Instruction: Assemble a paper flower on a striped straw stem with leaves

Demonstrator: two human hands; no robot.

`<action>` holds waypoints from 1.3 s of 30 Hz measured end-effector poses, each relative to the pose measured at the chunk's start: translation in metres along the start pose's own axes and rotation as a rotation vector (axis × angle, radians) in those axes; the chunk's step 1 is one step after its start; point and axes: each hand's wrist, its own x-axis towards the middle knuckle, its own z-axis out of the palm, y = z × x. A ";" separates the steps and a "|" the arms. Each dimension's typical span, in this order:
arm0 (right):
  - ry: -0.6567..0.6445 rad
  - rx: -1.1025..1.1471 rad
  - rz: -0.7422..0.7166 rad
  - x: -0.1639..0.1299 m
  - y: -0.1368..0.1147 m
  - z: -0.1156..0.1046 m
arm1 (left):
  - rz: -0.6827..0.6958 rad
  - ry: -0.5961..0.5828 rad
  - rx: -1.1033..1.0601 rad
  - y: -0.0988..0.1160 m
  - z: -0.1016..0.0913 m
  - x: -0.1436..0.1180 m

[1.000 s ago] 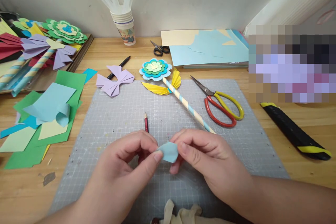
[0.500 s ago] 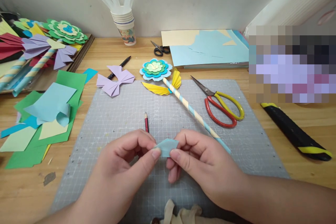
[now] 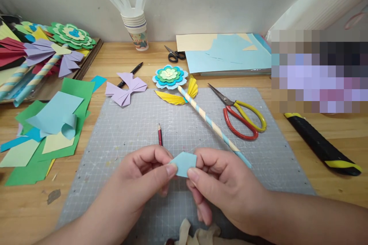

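Small light-blue folded paper piece (image 3: 184,163) pinched between both hands above the near edge of the grey cutting mat (image 3: 258,183). Left hand (image 3: 140,183) closed on the piece's left corner, thumb over index finger; right hand (image 3: 218,183) closed on its right side, thumb tip on the lower right edge. Piece held clear of the mat, flat face toward the camera, pointed top upward.

For a clean crease, judged best: edges aligned before pressing, thumbs kept close to the fold line, pressure run outward from the centre, grip light enough not to crumple so small a piece.

Red pencil (image 3: 160,136) just beyond the hands, near the mat's middle. Striped paper stick (image 3: 212,126) running diagonally from the yellow pleated fans (image 3: 175,95) at the far edge toward the right hand. Red-and-yellow scissors (image 3: 241,116) toward the mat's far right corner. Layered paper flower (image 3: 169,75) and lilac paper bow (image 3: 126,89) just past the far edge. Paper offcuts (image 3: 51,130) off the left edge.
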 end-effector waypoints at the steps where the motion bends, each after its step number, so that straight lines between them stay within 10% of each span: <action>1: 0.010 0.007 0.018 0.000 0.000 0.001 | -0.022 -0.014 -0.027 0.000 0.001 0.000; 20: -0.023 0.018 -0.086 0.006 -0.001 -0.006 | 0.084 -0.111 -0.042 0.000 0.003 -0.001; 39: 0.094 0.014 -0.154 0.004 0.005 -0.004 | 0.262 0.058 0.291 -0.003 0.003 -0.001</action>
